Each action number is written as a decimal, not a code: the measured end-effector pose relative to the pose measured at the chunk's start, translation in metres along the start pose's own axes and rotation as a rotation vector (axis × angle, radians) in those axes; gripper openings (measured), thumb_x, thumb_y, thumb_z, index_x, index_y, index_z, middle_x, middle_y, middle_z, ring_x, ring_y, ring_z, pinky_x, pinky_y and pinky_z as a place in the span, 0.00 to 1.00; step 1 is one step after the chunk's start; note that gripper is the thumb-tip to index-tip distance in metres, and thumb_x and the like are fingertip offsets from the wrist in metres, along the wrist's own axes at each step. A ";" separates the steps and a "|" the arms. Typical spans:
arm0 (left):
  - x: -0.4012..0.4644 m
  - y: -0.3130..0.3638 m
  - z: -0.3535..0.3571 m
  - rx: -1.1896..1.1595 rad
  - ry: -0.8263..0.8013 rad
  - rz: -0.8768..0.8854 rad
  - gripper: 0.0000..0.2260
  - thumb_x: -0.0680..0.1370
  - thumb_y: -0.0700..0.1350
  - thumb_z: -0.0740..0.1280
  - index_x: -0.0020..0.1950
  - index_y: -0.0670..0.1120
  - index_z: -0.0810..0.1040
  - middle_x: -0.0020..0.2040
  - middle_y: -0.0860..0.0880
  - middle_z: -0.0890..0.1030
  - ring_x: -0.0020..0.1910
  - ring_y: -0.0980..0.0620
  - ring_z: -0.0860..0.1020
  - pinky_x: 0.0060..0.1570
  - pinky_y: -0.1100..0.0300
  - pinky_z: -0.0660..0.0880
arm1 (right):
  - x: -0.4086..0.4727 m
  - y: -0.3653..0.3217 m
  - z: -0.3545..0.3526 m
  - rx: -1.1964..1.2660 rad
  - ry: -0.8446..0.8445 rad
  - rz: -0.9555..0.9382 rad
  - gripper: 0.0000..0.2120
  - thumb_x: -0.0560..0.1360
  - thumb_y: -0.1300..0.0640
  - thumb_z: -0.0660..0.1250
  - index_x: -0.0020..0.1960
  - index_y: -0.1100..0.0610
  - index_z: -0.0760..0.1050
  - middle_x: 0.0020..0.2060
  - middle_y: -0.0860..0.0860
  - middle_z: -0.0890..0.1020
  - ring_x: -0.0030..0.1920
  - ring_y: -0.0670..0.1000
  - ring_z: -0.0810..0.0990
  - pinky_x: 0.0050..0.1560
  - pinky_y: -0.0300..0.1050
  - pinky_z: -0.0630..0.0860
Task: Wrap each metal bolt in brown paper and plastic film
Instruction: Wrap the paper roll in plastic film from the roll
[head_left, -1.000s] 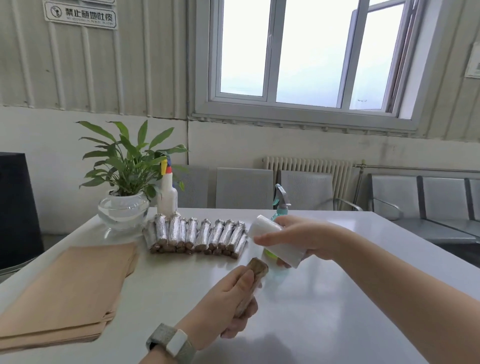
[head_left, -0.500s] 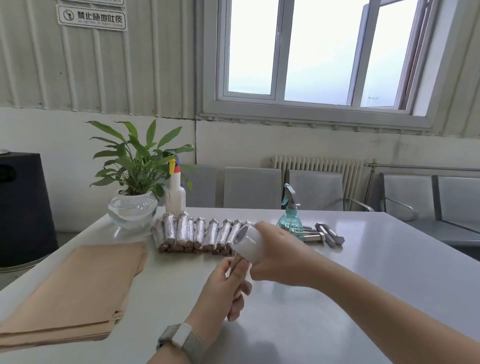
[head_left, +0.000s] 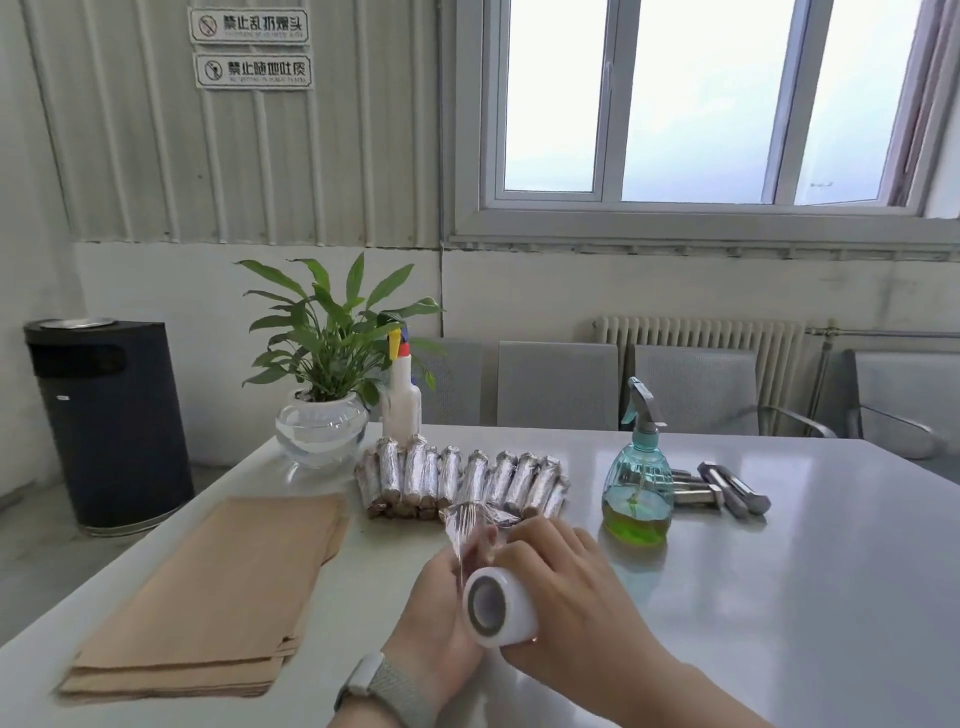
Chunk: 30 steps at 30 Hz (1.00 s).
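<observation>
Both forearms come in from the near edge and meet over the white worktop (head_left: 779, 597), near its middle. The right hand (head_left: 561, 587) lies palm down across a white roll of plastic film (head_left: 496, 608), its fingers curled over the top of the roll and holding it; the roll's open core faces the camera, so its long axis runs near to far. The left hand (head_left: 441, 618), with a grey watch band (head_left: 384, 691) at the wrist, stands on its edge just left of the roll, its fingers wrapped around a bolt bundle (head_left: 470, 530) that is mostly hidden behind the roll. The bundle's film-covered far end sticks up and away from the hands, tilted towards the far side, and clear film stretches from it down to the roll. Just beyond lies a row of wrapped bolts (head_left: 457, 480), side by side, their long axes running near to far. Bare metal bolts (head_left: 727, 488) lie to the right behind a green spray bottle (head_left: 636, 499). A stack of brown paper (head_left: 218, 587) lies at the left.
</observation>
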<state>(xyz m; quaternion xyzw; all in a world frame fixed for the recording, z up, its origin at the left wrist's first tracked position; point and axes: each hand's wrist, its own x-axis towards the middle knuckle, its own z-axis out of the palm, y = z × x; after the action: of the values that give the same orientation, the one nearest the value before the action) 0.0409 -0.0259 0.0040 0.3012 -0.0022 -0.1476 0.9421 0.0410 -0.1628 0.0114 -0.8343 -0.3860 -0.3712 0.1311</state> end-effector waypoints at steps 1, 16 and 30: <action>0.001 0.001 0.000 -0.034 0.006 0.021 0.13 0.76 0.45 0.63 0.37 0.39 0.79 0.33 0.41 0.78 0.32 0.46 0.79 0.33 0.56 0.78 | -0.001 0.002 0.003 0.034 0.034 -0.016 0.16 0.63 0.45 0.68 0.48 0.52 0.76 0.44 0.47 0.77 0.43 0.50 0.77 0.44 0.39 0.67; 0.006 0.004 -0.007 0.041 0.340 -0.070 0.25 0.68 0.70 0.66 0.35 0.46 0.71 0.25 0.48 0.67 0.22 0.50 0.71 0.24 0.61 0.72 | -0.016 -0.004 0.024 -0.124 0.052 -0.188 0.06 0.71 0.55 0.70 0.47 0.53 0.78 0.42 0.49 0.77 0.37 0.53 0.75 0.35 0.46 0.75; 0.001 0.005 0.001 -0.185 0.151 0.061 0.25 0.78 0.62 0.59 0.62 0.44 0.75 0.44 0.46 0.81 0.42 0.48 0.80 0.51 0.54 0.74 | -0.017 -0.005 0.023 -0.046 0.200 -0.154 0.09 0.76 0.51 0.69 0.52 0.54 0.72 0.44 0.50 0.78 0.40 0.53 0.76 0.38 0.47 0.73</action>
<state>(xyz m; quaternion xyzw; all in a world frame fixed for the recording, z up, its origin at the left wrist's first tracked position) 0.0430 -0.0228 0.0080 0.2231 0.0730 -0.0955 0.9674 0.0417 -0.1570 -0.0168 -0.7639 -0.4253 -0.4701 0.1209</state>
